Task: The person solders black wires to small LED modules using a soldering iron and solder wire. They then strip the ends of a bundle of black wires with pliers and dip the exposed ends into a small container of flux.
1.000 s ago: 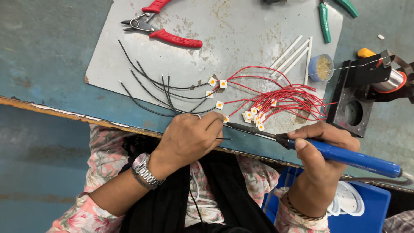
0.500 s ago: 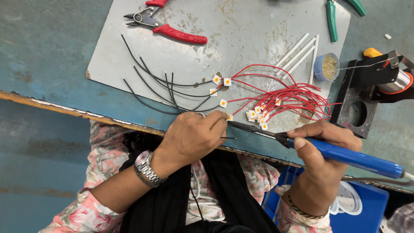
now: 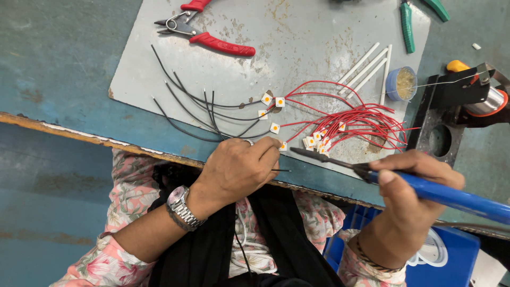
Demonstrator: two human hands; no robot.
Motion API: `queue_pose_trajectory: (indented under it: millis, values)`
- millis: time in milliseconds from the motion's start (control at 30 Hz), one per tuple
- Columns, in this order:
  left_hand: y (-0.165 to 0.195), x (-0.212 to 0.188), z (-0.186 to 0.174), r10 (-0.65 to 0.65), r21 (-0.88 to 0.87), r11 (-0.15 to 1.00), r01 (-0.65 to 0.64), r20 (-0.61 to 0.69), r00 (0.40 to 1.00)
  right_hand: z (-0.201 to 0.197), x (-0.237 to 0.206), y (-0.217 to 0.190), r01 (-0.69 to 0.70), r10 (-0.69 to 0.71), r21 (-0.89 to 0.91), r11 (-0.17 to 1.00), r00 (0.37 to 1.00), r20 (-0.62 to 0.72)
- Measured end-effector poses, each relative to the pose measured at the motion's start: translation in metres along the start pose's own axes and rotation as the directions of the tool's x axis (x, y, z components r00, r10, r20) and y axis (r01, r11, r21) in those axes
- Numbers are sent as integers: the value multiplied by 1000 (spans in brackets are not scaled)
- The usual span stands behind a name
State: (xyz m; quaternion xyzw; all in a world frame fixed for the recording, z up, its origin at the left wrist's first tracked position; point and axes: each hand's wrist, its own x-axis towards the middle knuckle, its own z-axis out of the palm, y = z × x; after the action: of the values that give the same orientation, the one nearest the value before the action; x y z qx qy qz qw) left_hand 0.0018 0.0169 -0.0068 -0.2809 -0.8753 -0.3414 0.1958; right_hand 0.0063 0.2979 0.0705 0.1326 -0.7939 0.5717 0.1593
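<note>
Head view: the left hand (image 3: pixel 236 170) pinches a thin black wire (image 3: pixel 281 170) at the table edge (image 3: pixel 79 134), its end poking out just past the closed fingertips. The right hand (image 3: pixel 411 186) is wrapped around a blue-handled soldering iron (image 3: pixel 425 190), tip near small white LED chips (image 3: pixel 313 141) on red wires (image 3: pixel 366 119).

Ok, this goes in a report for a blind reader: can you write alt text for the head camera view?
A person's right hand holds a blue-handled soldering iron, its tip near small white square parts with red wires, while the left hand pinches a thin black wire. They work over a grey mat on a blue bench, with red-handled pliers nearby.
</note>
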Motion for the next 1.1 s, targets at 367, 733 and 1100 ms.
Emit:
queue_pose_trajectory:
  millis: [367,733,1100]
  values:
    - [2,0,-7,-89,-60,995,80,-154,984,40,5,34,74,-44,-115,991,969,243]
    - [1,3,-16,-212,-302,943,140,-221,952,67,24,33,159,-33,-287,945,916,399]
    - [-1,-7,-15,-176,-362,932,27,-386,906,97,1,44,123,-72,-111,986,921,383]
